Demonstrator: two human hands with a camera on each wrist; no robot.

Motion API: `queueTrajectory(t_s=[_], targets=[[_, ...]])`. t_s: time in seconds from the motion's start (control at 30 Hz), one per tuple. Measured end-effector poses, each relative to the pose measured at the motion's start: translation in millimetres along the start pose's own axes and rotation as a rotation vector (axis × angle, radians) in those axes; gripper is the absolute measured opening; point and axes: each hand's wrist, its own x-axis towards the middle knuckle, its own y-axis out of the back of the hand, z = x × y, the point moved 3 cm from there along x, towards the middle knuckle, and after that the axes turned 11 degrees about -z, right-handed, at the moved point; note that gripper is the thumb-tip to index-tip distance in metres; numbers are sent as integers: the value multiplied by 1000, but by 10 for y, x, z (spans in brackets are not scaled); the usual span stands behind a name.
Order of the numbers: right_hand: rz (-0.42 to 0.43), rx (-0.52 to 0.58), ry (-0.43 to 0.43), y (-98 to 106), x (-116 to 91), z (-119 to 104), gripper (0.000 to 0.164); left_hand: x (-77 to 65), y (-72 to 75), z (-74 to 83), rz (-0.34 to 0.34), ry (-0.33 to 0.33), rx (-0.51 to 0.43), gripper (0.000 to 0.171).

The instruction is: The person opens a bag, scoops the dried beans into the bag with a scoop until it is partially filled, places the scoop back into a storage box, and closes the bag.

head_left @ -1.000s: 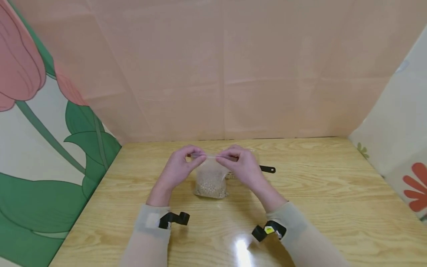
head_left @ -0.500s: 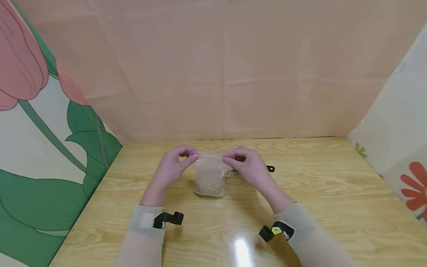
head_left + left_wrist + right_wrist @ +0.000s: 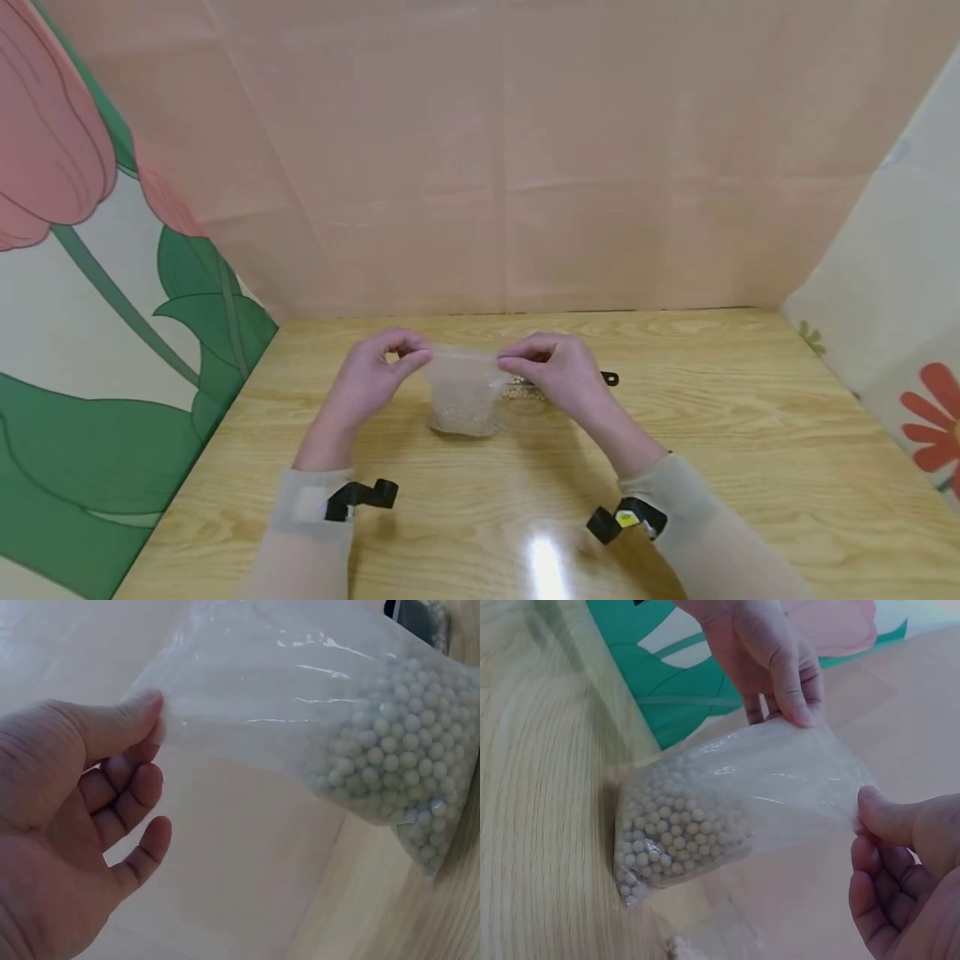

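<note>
A clear plastic bag [image 3: 459,392], partly filled with small pale round beads [image 3: 409,742], hangs mouth up between both hands, its bottom at the tabletop. My left hand [image 3: 371,371] pinches the top left corner between thumb and index finger, the other fingers loosely curled. At the opposite top corner, thumb and fingers of my right hand [image 3: 558,371] pinch the film. The right wrist view shows the bag's top edge [image 3: 840,761] stretched between the two hands, with the beads [image 3: 679,829] gathered in the lower part.
Behind my right hand, more pale beads [image 3: 522,390] lie in something clear, partly hidden. A black handle [image 3: 611,378] with a hole sticks out to the right there. The wooden table [image 3: 750,467] meets a pink backdrop [image 3: 502,167] at the far edge.
Both hands have spread apart, the left one moving left and toward me. The bag's top is now pulled wider, and the bag has shifted slightly left.
</note>
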Motion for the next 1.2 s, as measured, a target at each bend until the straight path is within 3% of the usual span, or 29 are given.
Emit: queueTrajectory(t_s=[0.2, 0.33, 0.5, 0.83, 1.2], targets=[[-92, 33, -32, -57, 5, -96, 13, -130, 145, 5, -2, 36, 6, 13], [-124, 13, -56, -83, 74, -113, 14, -131, 196, -36, -8, 43, -4, 14], [-148, -8, -60, -112, 256, -54, 18, -9, 194, -140, 2, 75, -20, 19], [-105, -127, -7, -153, 628, 72, 19, 306, 114, -404, 29, 121, 7, 22], [-99, -205, -52, -219, 833, 221, 20, 459, 19, -624, 43, 164, 32, 23]])
